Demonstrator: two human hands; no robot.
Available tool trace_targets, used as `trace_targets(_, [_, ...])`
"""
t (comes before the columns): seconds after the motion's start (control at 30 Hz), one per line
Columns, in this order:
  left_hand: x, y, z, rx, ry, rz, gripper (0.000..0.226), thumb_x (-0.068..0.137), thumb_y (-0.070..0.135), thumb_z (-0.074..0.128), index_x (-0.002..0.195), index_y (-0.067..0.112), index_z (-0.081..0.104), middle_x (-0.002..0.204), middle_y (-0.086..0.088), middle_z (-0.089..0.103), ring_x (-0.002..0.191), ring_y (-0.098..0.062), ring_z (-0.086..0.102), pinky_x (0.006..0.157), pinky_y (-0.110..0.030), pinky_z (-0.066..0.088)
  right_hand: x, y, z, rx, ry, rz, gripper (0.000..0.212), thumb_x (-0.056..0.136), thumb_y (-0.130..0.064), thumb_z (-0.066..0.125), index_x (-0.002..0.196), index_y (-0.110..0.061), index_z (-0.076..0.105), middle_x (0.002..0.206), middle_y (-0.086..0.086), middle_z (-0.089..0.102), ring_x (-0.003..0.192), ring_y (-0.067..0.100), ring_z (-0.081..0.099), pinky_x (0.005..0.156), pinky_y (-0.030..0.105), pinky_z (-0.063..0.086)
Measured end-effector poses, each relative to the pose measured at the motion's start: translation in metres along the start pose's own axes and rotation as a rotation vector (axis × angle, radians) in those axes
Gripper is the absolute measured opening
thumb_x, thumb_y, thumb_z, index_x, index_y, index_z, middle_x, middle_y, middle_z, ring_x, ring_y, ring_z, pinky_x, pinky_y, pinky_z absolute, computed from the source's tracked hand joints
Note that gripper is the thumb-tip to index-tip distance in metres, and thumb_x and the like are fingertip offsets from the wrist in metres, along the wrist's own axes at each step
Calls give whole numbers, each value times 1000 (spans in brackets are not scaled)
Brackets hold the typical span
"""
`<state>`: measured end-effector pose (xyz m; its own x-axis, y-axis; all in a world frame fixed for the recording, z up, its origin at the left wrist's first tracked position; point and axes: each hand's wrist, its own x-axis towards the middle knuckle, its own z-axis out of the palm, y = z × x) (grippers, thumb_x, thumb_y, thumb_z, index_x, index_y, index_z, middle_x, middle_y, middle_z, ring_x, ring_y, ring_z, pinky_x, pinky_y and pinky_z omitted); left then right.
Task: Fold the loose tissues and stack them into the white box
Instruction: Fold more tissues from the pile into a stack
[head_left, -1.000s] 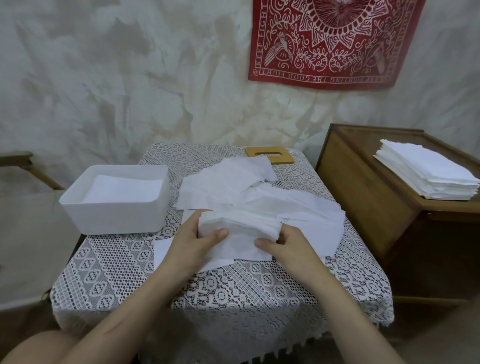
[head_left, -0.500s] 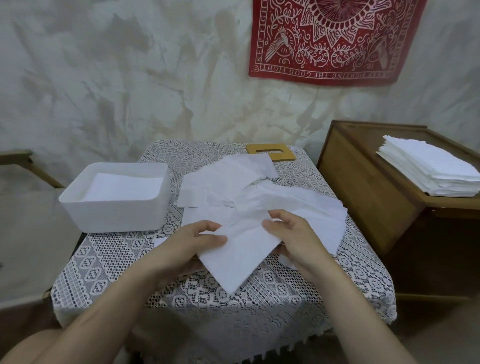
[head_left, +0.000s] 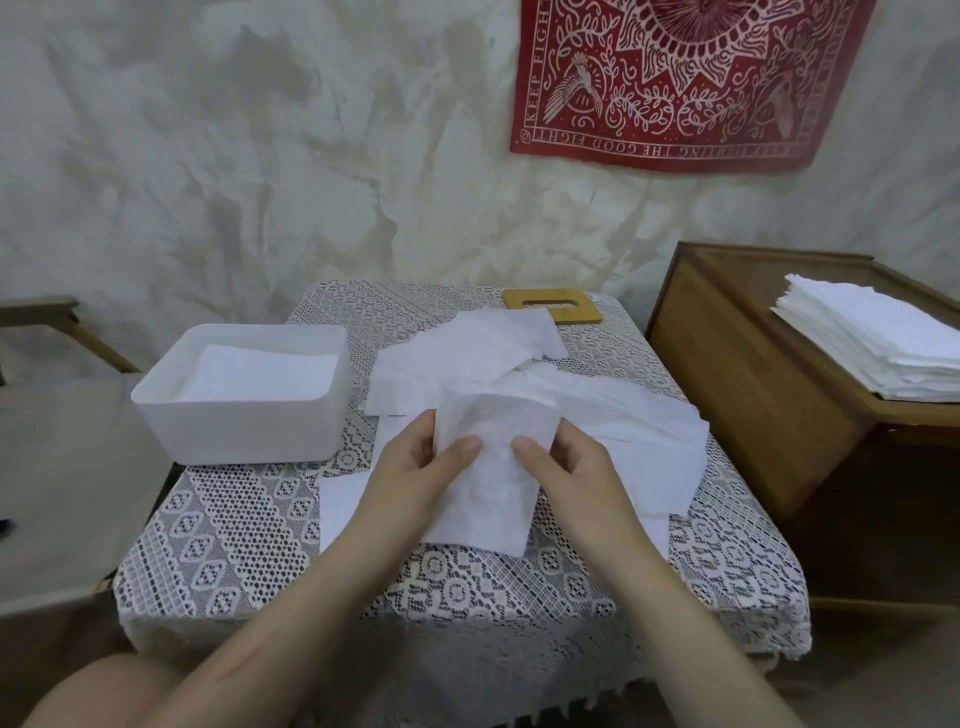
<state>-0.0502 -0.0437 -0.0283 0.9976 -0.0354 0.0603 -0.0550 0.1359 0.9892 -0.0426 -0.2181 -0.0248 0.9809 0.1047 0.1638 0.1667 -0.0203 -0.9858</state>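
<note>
Just right of the white box (head_left: 234, 431), toward the near side, lifted off the lace tablecloth (head_left: 234, 545): one tissue (head_left: 491, 499), lower corner hanging down toward the cloth. Whether already folded, hard to tell.

Pinched at its left edge by the left hand (head_left: 410, 470), thumb on the front face, fingers curled behind the sheet. Pinched at its right edge by the right hand (head_left: 571, 467) in the same way, thumb in front, fingers mostly hidden behind. Thumb tips near each other, not touching. Both hands partly closed, nothing else in either.

Right of the box and behind the held sheet: a heap of loose tissues (head_left: 467, 353), flat and overlapping on the cloth. Inside the box: a flat layer of folded tissues (head_left: 260, 369), lying well under the rim. Box upright, open-topped.

Farther right of the box, beyond the heap: a wooden lid (head_left: 553, 306) with a slot, partly under one sheet. Well to the right of the box: a wooden cabinet (head_left: 753, 415) bearing a neat stack of tissues (head_left: 872, 338). High above and right of the box, on the wall: a red patterned cloth (head_left: 675, 78).
</note>
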Motion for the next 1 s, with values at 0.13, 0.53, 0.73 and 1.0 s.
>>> trace_targets(0.13, [-2, -2, 11, 48, 23, 105, 18, 103, 23, 62, 118, 13, 64, 114, -11, 74, 106, -23, 72, 92, -39, 58, -6, 2, 3, -23, 76, -102, 18, 106, -19, 52, 118, -22, 65, 110, -5, 74, 107, 9, 68, 92, 26, 54])
trace_targets(0.53, [0, -9, 17, 114, 77, 121, 20, 107, 25, 51, 114, 16, 68, 109, -8, 76, 108, -31, 71, 98, -57, 54, -4, 7, 8, -17, 111, -103, 16, 104, -19, 57, 89, -14, 59, 77, -3, 62, 75, 7, 56, 69, 27, 45])
trace_targets(0.73, [3, -11, 18, 85, 96, 123, 15, 104, 18, 57, 111, 16, 70, 101, -1, 79, 96, -17, 75, 80, -32, 60, 1, 8, 5, -6, 135, -80, 10, 99, -22, 65, 92, -16, 68, 90, 13, 70, 81, 23, 66, 74, 42, 53])
trace_targets(1.0, [6, -8, 4, -118, 124, 18, 23, 99, 17, 62, 121, 14, 69, 111, -7, 79, 100, -25, 76, 78, -34, 62, 5, 14, 3, -97, -28, 96, 13, 96, -20, 70, 109, -20, 73, 101, -1, 78, 95, 20, 74, 88, 49, 58])
